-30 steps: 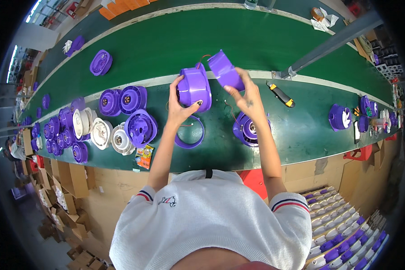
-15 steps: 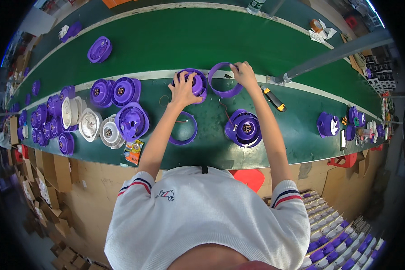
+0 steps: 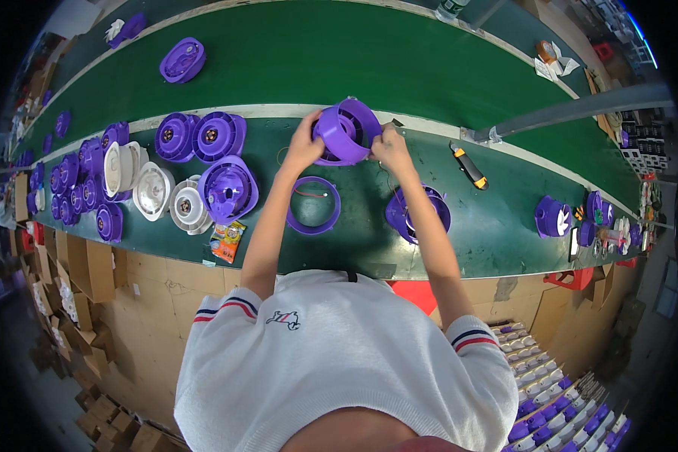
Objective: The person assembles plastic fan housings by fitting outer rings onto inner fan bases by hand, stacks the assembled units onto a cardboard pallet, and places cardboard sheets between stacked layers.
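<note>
In front of me a purple ring (image 3: 340,140) is tilted up against a purple round fan housing (image 3: 327,157). My left hand (image 3: 304,145) is closed on the housing's left side. On the right, my right hand (image 3: 392,151) pinches the ring's edge. How far the two parts fit together is hidden. A second purple ring (image 3: 293,210) lies flat on the table between my forearms, with a thin red wire inside it. Partly behind my right forearm sits another purple housing (image 3: 438,209).
Several purple housings (image 3: 226,188) and white ones (image 3: 153,192) crowd the left. A yellow-black utility knife (image 3: 470,166) lies to the right, near a grey metal post (image 3: 572,113). Snack packets (image 3: 226,242) rest at the table's near edge. One purple housing (image 3: 182,60) is on the green belt (image 3: 279,68).
My right hand has brought the ring leftward to the housing, and the ring is now tilted against it. My left hand has shifted from the housing's top to its left side.
</note>
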Tool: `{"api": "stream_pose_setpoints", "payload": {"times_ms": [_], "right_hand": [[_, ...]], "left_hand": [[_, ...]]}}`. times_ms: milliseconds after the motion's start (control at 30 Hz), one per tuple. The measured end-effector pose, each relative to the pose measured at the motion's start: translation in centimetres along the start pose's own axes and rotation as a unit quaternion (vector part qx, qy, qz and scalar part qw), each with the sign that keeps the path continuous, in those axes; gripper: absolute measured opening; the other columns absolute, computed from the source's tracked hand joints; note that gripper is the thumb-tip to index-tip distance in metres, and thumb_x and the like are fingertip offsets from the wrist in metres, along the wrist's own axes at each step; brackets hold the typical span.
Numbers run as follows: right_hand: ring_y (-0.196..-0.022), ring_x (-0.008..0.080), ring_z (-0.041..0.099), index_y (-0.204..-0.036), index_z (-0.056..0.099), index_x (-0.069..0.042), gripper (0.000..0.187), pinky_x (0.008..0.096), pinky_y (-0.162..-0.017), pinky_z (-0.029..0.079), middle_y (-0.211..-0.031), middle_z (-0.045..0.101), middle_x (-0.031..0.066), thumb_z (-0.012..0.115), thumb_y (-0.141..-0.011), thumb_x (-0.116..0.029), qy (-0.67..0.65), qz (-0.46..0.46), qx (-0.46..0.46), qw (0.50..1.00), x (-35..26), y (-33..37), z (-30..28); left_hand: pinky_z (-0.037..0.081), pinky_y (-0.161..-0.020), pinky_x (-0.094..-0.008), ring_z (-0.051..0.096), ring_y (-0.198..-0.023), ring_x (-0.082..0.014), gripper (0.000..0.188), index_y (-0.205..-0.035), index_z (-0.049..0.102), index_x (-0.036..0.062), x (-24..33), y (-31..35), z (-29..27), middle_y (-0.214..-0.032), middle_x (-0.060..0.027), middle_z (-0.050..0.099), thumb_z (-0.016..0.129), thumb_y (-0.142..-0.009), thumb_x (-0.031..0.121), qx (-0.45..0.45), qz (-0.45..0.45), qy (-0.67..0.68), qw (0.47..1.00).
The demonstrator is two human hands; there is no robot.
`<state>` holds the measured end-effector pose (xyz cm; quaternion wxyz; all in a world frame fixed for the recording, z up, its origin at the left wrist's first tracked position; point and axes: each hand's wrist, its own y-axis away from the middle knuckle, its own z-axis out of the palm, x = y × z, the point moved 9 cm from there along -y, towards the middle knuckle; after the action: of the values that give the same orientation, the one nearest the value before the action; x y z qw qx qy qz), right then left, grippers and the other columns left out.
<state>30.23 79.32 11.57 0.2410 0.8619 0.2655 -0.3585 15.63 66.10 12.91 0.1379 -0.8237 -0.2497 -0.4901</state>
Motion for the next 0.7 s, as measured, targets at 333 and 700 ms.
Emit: {"api": "stream_pose_setpoints", "payload": {"times_ms": [333, 700], "right_hand": [[-0.075, 0.042, 0.057, -0.086, 0.044, 0.009, 0.021, 0.0437, -0.067, 0.046, -0.08, 0.055, 0.0292, 0.05, -0.074, -0.008, 0.038, -0.094, 0.169, 0.98, -4.6, 2.6, 0.2], [-0.07, 0.0391, 0.056, -0.085, 0.044, 0.005, 0.021, 0.0428, -0.063, 0.044, -0.075, 0.054, 0.0247, 0.055, -0.076, -0.01, 0.005, -0.141, 0.155, 0.978, -4.5, 3.1, 0.9]], "left_hand": [[0.038, -0.093, -0.034, 0.051, -0.108, -0.0298, 0.047, -0.121, 0.043, -0.0037, -0.4, 0.6, -1.8, -0.116, -0.0202, 0.051, 0.053, -0.08, 0.018, 0.082, -0.017, 0.063, 0.994], [0.035, -0.095, -0.0353, 0.047, -0.111, -0.0334, 0.042, -0.119, 0.045, -0.0028, -2.8, 0.6, -1.8, -0.117, -0.022, 0.05, 0.046, -0.08, 0.013, 0.089, -0.041, 0.077, 0.992]]}}
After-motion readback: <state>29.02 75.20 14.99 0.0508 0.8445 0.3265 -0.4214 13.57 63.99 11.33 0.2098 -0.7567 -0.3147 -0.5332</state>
